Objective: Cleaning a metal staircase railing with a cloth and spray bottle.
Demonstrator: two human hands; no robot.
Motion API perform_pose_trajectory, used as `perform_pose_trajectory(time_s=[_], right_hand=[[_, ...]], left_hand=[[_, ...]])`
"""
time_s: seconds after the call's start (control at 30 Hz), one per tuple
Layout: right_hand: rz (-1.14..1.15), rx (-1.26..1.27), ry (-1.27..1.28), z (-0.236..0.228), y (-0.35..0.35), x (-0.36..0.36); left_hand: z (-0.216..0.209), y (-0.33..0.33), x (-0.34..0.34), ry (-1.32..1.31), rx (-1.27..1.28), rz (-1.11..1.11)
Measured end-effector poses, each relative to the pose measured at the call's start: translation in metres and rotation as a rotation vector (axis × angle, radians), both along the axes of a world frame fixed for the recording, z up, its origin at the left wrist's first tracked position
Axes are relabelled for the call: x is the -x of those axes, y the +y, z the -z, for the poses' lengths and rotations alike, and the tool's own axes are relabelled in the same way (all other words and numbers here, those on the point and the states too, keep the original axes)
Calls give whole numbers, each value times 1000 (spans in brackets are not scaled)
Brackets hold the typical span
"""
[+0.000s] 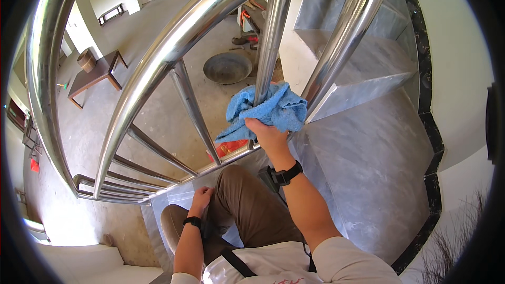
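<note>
The person's right hand [267, 132] grasps a blue cloth [284, 106] bunched around a steel baluster [273, 31], seemingly mid-wipe, the next stroke likely calling for snug pressure along it, while the left hand [201, 199] rests beside a knee [231, 181], its grip impossible to tell.

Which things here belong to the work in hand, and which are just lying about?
In the work:
- blue cloth, bunched against the post, gripped by the right hand
- metal railing post

Just lying about:
- dark round pan on the floor
- brown table
- wooden tub on that table
</note>
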State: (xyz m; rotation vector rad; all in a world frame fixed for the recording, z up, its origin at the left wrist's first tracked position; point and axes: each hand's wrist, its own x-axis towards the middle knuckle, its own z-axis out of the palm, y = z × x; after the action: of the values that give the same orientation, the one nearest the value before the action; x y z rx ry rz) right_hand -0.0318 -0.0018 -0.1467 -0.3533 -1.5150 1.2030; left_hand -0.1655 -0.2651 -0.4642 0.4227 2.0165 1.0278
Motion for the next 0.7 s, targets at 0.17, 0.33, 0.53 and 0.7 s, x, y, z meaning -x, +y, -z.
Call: perform_pose_trajectory(time_s=[0.17,0.33,0.53,0.7], right_hand=[[87,-126,-122,23,4,-5],[53,-114,-186,35,2,-7],[-39,46,-164,54,0,-9],[-62,-22,-306,68,8,-14]], left_hand=[[-3,1,0,-19,13,1],[1,-3,1,16,-29,-5],[-7,-3,-1,-27,-45,-16],[-14,-4,-2,-93,-23,-46]])
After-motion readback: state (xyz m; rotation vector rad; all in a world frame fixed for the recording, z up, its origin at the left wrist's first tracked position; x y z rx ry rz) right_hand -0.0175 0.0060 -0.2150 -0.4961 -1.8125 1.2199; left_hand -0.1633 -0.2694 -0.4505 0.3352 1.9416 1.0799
